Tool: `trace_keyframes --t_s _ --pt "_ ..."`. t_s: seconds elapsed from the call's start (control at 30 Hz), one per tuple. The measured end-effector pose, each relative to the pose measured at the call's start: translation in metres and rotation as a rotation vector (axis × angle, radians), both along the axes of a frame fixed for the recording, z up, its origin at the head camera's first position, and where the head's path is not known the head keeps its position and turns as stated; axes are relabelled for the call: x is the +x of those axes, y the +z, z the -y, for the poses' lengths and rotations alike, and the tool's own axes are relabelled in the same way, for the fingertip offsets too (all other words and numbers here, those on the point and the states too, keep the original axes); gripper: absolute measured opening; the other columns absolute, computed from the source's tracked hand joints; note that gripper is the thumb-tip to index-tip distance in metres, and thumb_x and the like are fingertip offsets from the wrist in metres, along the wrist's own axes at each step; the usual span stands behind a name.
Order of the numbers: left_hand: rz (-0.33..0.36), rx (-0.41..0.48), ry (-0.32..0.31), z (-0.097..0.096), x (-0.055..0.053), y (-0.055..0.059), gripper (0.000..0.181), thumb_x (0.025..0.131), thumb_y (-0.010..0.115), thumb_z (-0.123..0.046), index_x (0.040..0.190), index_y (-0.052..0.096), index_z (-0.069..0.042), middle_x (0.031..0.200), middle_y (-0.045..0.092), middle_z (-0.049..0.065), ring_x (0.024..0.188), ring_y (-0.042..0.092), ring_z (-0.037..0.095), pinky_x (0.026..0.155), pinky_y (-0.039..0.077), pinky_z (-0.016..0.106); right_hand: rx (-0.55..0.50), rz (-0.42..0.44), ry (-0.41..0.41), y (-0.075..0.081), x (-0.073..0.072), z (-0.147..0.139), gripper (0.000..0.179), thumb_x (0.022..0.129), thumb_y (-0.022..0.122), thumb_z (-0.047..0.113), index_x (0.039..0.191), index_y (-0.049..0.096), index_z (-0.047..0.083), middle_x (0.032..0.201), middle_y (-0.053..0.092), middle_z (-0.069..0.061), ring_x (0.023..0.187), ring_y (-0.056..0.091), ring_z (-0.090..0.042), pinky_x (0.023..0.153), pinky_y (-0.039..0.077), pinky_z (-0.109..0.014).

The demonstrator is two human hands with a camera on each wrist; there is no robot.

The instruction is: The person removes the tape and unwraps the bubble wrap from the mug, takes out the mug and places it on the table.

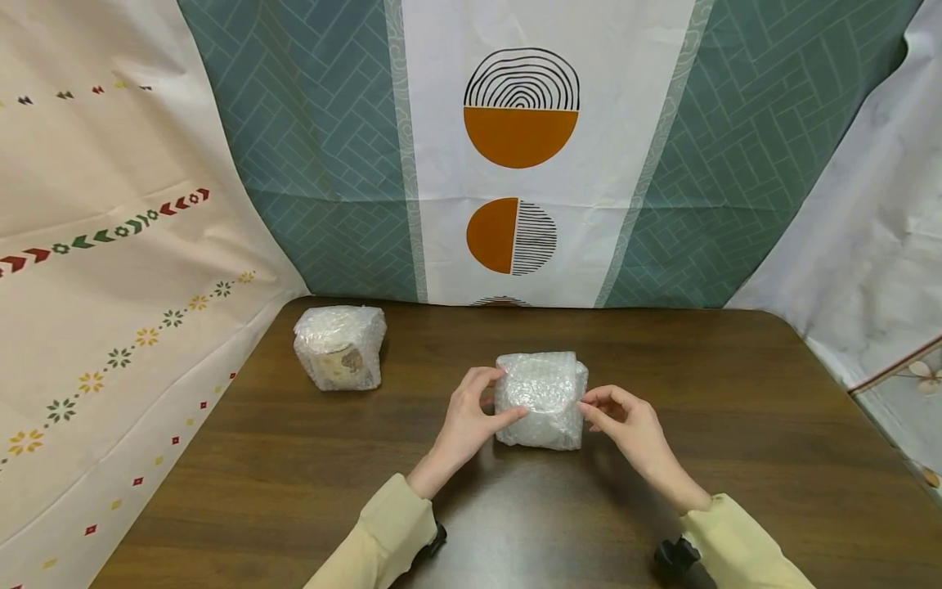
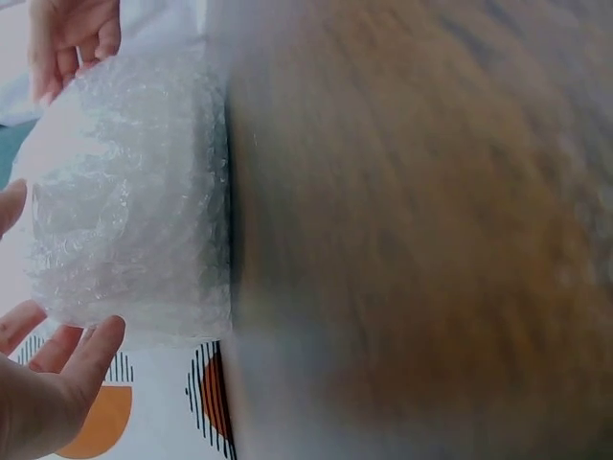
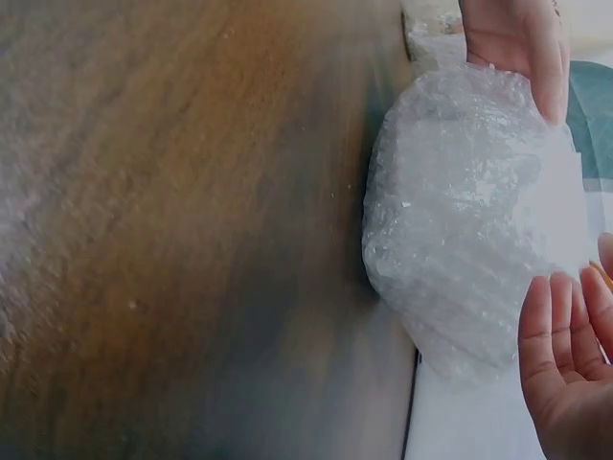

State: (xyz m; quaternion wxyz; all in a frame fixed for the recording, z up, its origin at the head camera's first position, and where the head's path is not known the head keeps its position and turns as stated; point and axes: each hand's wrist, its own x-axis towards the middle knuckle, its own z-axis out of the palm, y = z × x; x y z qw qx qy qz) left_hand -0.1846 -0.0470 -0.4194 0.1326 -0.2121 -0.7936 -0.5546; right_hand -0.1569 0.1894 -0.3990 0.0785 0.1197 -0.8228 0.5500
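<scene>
A squarish package in clear bubble wrap [image 1: 540, 397] sits on the table in front of me, between both hands. My left hand [image 1: 471, 405] holds its left side, the thumb on the near top part and the fingers bent around the left edge. At the right edge, my right hand [image 1: 625, 421] has its thumb and index fingertips close together against the wrap; whether they pinch a bit of it is unclear. In the right wrist view, the other fingers [image 3: 563, 331] lie beside the wrap, nearly straight. Whatever is inside the package is hidden by the layers.
A second bubble-wrapped package [image 1: 340, 348] stands at the table's back left, a patterned tan item showing dimly through it. The brown wooden table [image 1: 294, 483] ends at a hanging patterned cloth [image 1: 331, 164] behind. More cloth hangs on the left and right.
</scene>
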Motion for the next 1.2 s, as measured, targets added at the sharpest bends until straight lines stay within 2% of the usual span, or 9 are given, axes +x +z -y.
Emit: trace_keyframes --t_s 0.13,0.27,0.43,0.57,0.73,0.97,1.2 --pt "-0.004 0.0 0.003 0.0 0.0 0.0 0.049 0.07 0.079 -0.021 0.11 0.057 -0.003 0.108 0.05 0.003 0.101 0.049 0.017 0.075 0.048 0.032 0.023 0.026 0.003 0.002 0.004 0.003 0.017 0.083 0.067 0.02 0.092 0.064 0.005 0.081 0.062 -0.006 0.065 0.059 -0.023 0.062 0.05 -0.036" --pt "-0.007 0.0 0.0 0.0 0.0 0.0 0.049 0.07 0.079 -0.021 0.11 0.057 -0.002 0.108 0.05 0.004 0.1 0.049 0.018 0.075 0.048 0.032 0.024 0.029 0.011 0.013 0.011 0.009 0.011 0.084 0.066 0.01 0.091 0.064 0.001 0.081 0.062 -0.012 0.064 0.058 -0.023 0.06 0.05 -0.034" --pt "0.0 -0.007 -0.005 0.001 0.0 0.0 0.049 0.072 0.078 -0.022 0.111 0.056 -0.003 0.109 0.05 0.004 0.101 0.049 0.018 0.075 0.048 0.031 0.03 0.02 0.015 0.024 0.02 0.017 0.009 0.083 0.064 0.002 0.09 0.062 -0.003 0.08 0.061 -0.015 0.063 0.057 -0.015 0.058 0.051 -0.031" --pt "0.003 -0.007 -0.007 0.001 0.001 0.001 0.049 0.073 0.078 -0.022 0.112 0.055 -0.003 0.11 0.049 0.004 0.102 0.049 0.019 0.076 0.048 0.031 0.02 0.009 0.001 0.026 0.021 0.02 0.012 0.082 0.065 0.001 0.092 0.061 -0.004 0.08 0.06 -0.013 0.064 0.057 -0.023 0.057 0.051 -0.031" --pt "0.001 -0.011 -0.006 0.0 0.002 0.001 0.05 0.073 0.077 -0.023 0.113 0.055 -0.003 0.11 0.049 0.004 0.102 0.049 0.019 0.076 0.048 0.031 -0.016 0.009 0.005 0.021 0.018 0.018 0.016 0.083 0.065 0.004 0.096 0.06 -0.005 0.082 0.059 -0.013 0.067 0.057 -0.034 0.058 0.051 -0.037" --pt "0.016 -0.011 -0.008 0.0 0.002 0.002 0.05 0.073 0.077 -0.024 0.113 0.055 -0.003 0.111 0.049 0.003 0.101 0.049 0.018 0.076 0.048 0.031 -0.044 0.048 -0.018 -0.001 0.004 0.011 0.026 0.083 0.068 0.016 0.1 0.058 -0.001 0.082 0.059 -0.01 0.067 0.058 -0.032 0.058 0.051 -0.038" --pt "0.023 -0.009 -0.005 0.0 0.002 0.002 0.049 0.073 0.077 -0.024 0.112 0.055 -0.004 0.111 0.049 0.003 0.101 0.048 0.018 0.076 0.048 0.031 -0.059 0.027 -0.003 -0.003 0.002 0.011 0.024 0.084 0.067 0.017 0.099 0.059 -0.001 0.081 0.06 -0.011 0.066 0.058 -0.031 0.058 0.051 -0.037"
